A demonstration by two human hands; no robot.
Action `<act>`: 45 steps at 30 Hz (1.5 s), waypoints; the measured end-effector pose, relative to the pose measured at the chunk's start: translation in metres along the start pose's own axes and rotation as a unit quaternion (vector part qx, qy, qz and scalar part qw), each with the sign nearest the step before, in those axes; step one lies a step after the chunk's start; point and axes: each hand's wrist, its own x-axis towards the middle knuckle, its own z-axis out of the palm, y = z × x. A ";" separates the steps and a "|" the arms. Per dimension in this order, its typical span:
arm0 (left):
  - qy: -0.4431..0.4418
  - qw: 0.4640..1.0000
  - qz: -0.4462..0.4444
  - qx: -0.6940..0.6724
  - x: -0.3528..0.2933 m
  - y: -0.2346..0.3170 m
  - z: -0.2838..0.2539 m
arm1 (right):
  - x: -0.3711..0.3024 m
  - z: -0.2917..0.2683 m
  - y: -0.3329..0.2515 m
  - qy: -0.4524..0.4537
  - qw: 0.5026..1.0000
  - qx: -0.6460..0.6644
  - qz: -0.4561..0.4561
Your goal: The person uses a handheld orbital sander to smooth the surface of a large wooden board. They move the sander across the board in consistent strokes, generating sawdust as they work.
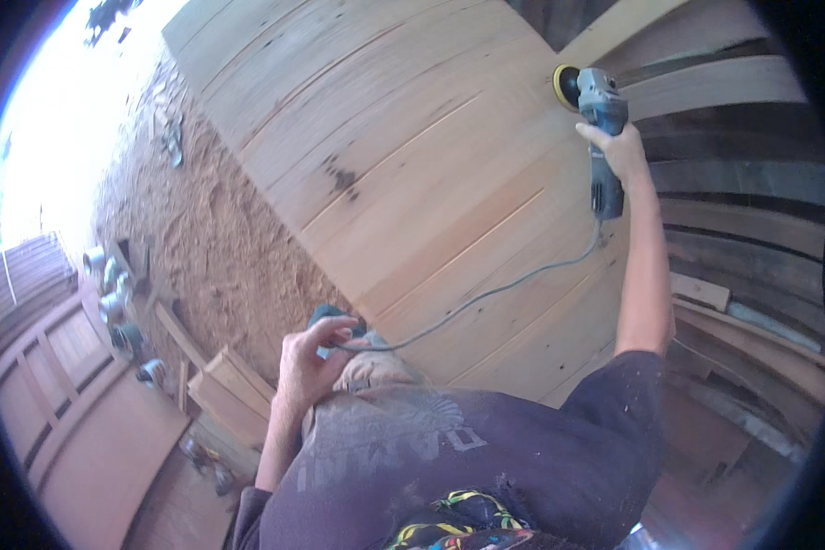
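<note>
My right hand (625, 154) is wrapped round the grey-blue body of an angle grinder (605, 191), at the far right edge of a wide wooden panel (431, 174). A round pad with a yellow rim (567, 87) is fitted to the tool's head, tilted on its edge by the panel; whether it touches the wood I cannot tell. The power cord (486, 295) leaves the tool's lower end and curves across the panel to my left hand (310, 362). There, close to my body, the thumb and fingers are closed on the cord.
Stacked boards (733, 179) line the right side, close to the grinder. Sandy ground (220, 229) lies left of the panel, with wood offcuts (229, 394) near my left arm. Framed wooden panels (101, 440) and several small cans (115, 304) stand at the lower left.
</note>
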 end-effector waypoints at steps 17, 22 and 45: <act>0.049 0.995 0.025 -0.079 -0.039 -0.052 -0.019 | -0.206 0.223 -0.154 -0.224 0.925 -0.222 -0.210; 0.030 0.996 0.038 -0.077 -0.022 -0.043 -0.019 | -0.157 0.177 -0.120 -0.132 0.955 -0.218 -0.151; -0.083 0.997 0.004 0.007 0.040 0.036 0.020 | 0.059 -0.011 -0.003 -0.012 0.986 -0.165 -0.014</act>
